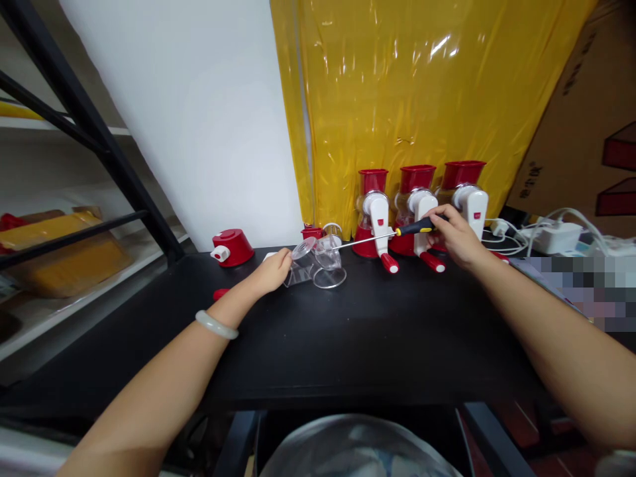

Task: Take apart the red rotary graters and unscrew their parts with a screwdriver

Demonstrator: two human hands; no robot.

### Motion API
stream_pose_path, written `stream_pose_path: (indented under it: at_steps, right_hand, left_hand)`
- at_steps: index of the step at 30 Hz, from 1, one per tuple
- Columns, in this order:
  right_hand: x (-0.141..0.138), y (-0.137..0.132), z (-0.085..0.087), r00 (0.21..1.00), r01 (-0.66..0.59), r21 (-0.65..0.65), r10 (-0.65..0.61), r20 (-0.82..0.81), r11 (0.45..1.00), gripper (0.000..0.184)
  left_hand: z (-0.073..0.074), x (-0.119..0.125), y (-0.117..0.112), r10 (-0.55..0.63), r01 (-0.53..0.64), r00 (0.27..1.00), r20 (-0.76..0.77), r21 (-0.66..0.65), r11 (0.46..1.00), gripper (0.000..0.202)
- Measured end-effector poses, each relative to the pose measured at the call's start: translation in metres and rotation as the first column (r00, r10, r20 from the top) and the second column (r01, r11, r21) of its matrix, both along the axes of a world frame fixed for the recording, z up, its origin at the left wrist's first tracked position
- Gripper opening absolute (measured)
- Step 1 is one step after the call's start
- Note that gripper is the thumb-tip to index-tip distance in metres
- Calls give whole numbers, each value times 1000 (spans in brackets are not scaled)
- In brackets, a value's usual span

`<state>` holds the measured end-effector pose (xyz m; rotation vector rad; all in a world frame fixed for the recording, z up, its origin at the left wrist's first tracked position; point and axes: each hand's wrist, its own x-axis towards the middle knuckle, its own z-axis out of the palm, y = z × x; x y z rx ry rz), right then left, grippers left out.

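Note:
My right hand point(454, 235) grips the dark blue and yellow handle of a screwdriver point(415, 227). Its long metal shaft points left, and the tip lies at a clear plastic grater body point(325, 255); whether it touches cannot be made out. My left hand point(274, 270) is closed at the left edge of that clear body, which rests on the black table. A red base with a white knob point(233, 248) sits left of my left hand. Behind the clear body are a small red part point(312, 232) and a metal drum point(332, 230).
Three red and white rotary graters point(375, 215) with crank handles stand along the back right of the black table point(377, 338). White cables and a charger point(559, 235) lie at the far right. A lined bin point(358, 450) is below the front edge; a shelf rack point(89, 142) stands left.

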<state>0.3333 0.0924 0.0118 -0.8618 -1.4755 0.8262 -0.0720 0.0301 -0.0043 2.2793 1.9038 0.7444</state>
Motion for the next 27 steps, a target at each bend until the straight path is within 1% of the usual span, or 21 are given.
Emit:
stream_pose_path:
  at_steps: [2,4,7,10,12,14,17,23,27]
  right_hand:
    - [-1,1,-1,999,39,-26,-39,-13,999,14]
    - [0,3,-3,996,93,-26,-93,15,995,13]
    - [3,7,-7,982,143,6,-143,122,990,18]
    - [8,10,-11,949,190,44,-195,248,981,25]
    - [11,11,-12,928,230,62,-238,288,971,27]
    - [11,10,-11,919,253,75,-264,292,965,29]
    - [11,7,-9,922,242,79,-254,291,967,31]
    - [10,2,-2,939,163,37,-167,299,986,37]
    - [11,6,-3,959,131,26,-133,250,991,37]
  left_hand:
    - [0,0,0,-1,1,1000,0,2,1000,35]
    - [0,0,0,0,0,1000,-4,2,1000,36]
    - [0,0,0,-1,1,1000,-12,1,1000,36]
    - [1,1,-1,0,0,1000,-8,-1,1000,36]
    - [2,2,-2,2,-2,1000,-2,-6,1000,37]
    - [3,2,-2,4,-4,1000,2,-9,1000,37]
    - [2,2,-1,5,-5,1000,5,-4,1000,37]
    - [0,0,0,-1,1,1000,6,-3,1000,36]
    - [1,1,-1,4,-4,1000,-6,-8,1000,35]
